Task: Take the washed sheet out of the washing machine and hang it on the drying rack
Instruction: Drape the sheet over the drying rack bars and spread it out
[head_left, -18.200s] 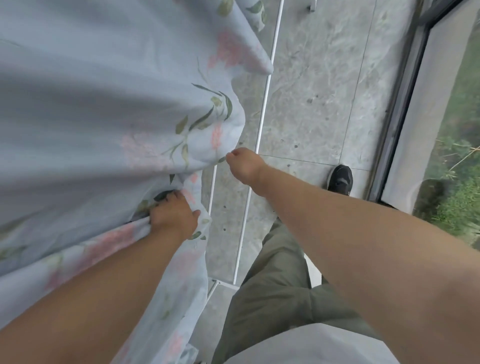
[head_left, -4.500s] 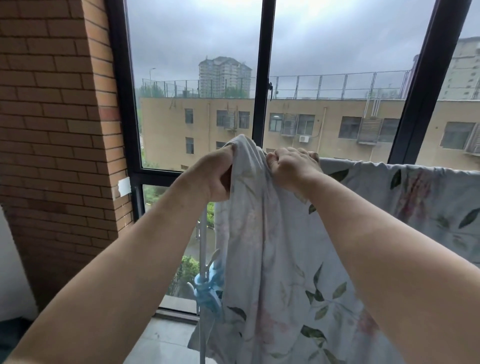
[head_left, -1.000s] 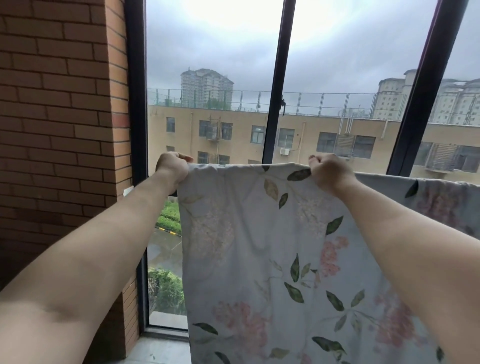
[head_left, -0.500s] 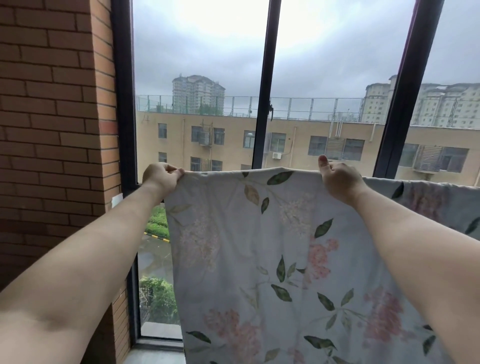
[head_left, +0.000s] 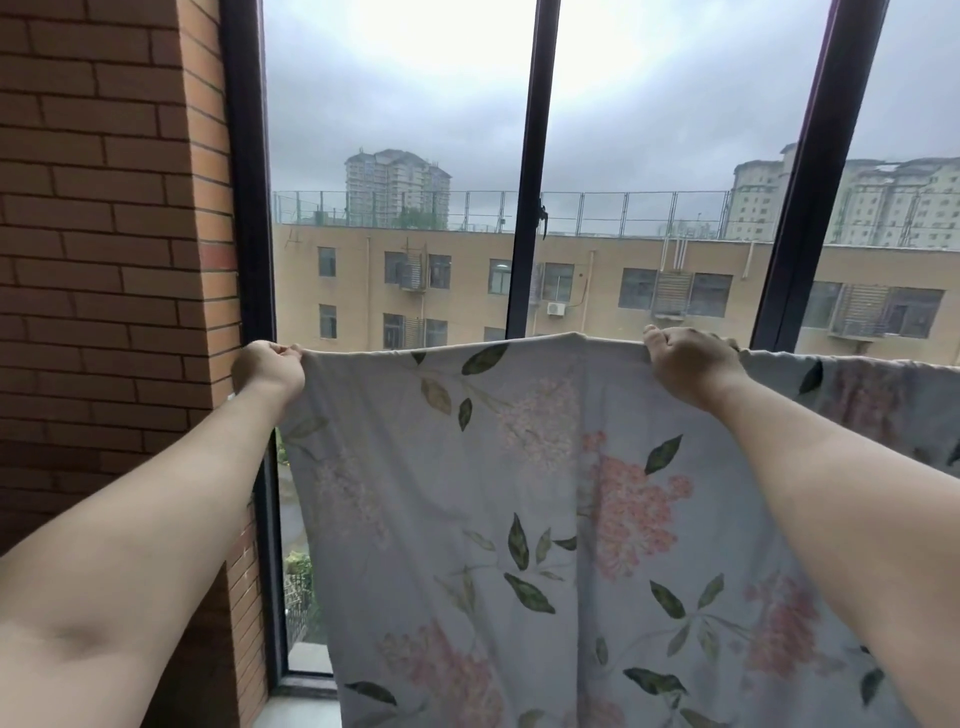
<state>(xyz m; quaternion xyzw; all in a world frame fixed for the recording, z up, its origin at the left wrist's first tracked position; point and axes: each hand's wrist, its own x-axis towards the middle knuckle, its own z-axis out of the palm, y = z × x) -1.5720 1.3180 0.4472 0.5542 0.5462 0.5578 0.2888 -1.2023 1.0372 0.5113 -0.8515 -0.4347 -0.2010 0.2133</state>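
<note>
Sheet (head_left: 519, 519) of pale grey-blue cloth, printed with pink blossoms and green leaves, hangs flat in front of a window, its top edge pulled level between two raised hands. At far left stands a red brick wall (head_left: 104, 260), next to the dark window frame (head_left: 530, 208). The left hand (head_left: 267, 364) is just beside that wall, its fingers curled round the sheet's top left corner and gripping it. Through the glass, above the cloth, a tan building (head_left: 467, 280) shows under a grey sky. Further right, the right hand (head_left: 685, 364) holds the top edge, fingers hooked over the far side and thumb on the near side. Past this hand the sheet runs on to the right edge of the view, where what carries it cannot be told.
</note>
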